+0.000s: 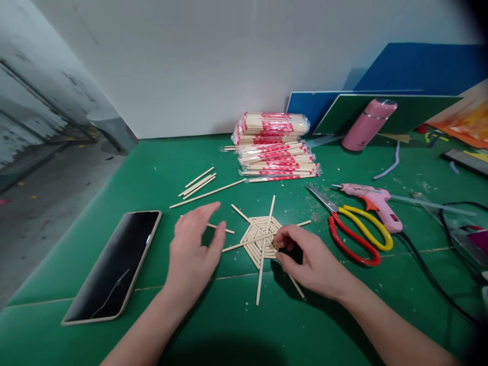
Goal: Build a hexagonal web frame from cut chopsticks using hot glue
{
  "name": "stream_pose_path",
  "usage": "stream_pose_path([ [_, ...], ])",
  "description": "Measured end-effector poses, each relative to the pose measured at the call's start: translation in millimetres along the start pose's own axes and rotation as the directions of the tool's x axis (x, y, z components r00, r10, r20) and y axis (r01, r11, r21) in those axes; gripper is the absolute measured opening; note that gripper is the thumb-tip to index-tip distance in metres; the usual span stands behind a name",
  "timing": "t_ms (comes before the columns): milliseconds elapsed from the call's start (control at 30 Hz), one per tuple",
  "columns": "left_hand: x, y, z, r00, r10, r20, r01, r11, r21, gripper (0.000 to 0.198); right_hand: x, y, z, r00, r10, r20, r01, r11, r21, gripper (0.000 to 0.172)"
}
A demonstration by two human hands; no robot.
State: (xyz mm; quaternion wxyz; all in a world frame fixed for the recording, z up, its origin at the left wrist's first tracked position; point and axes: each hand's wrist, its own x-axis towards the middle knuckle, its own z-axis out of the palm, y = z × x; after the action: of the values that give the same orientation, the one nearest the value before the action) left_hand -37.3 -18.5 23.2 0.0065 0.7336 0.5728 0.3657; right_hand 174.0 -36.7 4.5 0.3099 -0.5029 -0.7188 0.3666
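Note:
A six-sided web of pale wooden chopsticks point(251, 251) lies flat on the green table, with long sticks crossing at its middle and shorter lengths laid in rings between them. My right hand point(305, 254) is closed at the web's right edge, thumb and fingertips pinched on it; whether a separate small piece is between them is hidden. To the left of the web, my left hand point(196, 244) is open, thumb and fingers apart, holding nothing visible. Partly behind that hand lies a loose stick point(224, 230). Farther back are several cut sticks point(198, 185) and one long chopstick point(206, 194).
Wrapped chopstick packs point(276, 147) are piled at the back. On the right lie scissors point(353, 229) and a pink glue gun point(373, 201) with a black cord. A pink bottle point(369, 124) stands before leaning boards point(396, 114). A phone point(114, 267) lies left.

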Motion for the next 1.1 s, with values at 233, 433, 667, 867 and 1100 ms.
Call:
stream_pose_path([
  [233,20.9,-36.3,-26.3,0.980,0.185,0.068,-0.194,0.967,0.164,0.021,1.9,16.2,-7.6,0.928,0.068,-0.367,0.016,0.975,0.223,0.010],
  [433,20.2,-51.5,-9.2,0.797,0.287,0.531,-0.486,0.827,0.282,0.024,1.4,20.4,-12.2,0.884,0.042,-0.466,0.047,0.983,0.177,0.011],
  [667,19.1,-51.2,-6.0,0.813,0.274,0.513,-0.455,0.850,0.267,0.021,-1.3,15.3,-11.8,0.936,-0.029,-0.350,0.039,0.999,0.022,0.013],
  [867,15.9,-49.4,-16.3,0.936,0.167,0.309,-0.248,0.937,0.244,0.013,-10.4,0.1,-9.7,0.993,-0.066,-0.102,0.034,0.957,-0.288,0.018],
  [1100,3.9,-16.5,-16.1,0.982,0.087,0.168,-0.099,0.993,0.064,0.009,-13.1,-6.0,3.8,0.999,-0.042,-0.019,0.025,0.845,-0.534,0.013],
])
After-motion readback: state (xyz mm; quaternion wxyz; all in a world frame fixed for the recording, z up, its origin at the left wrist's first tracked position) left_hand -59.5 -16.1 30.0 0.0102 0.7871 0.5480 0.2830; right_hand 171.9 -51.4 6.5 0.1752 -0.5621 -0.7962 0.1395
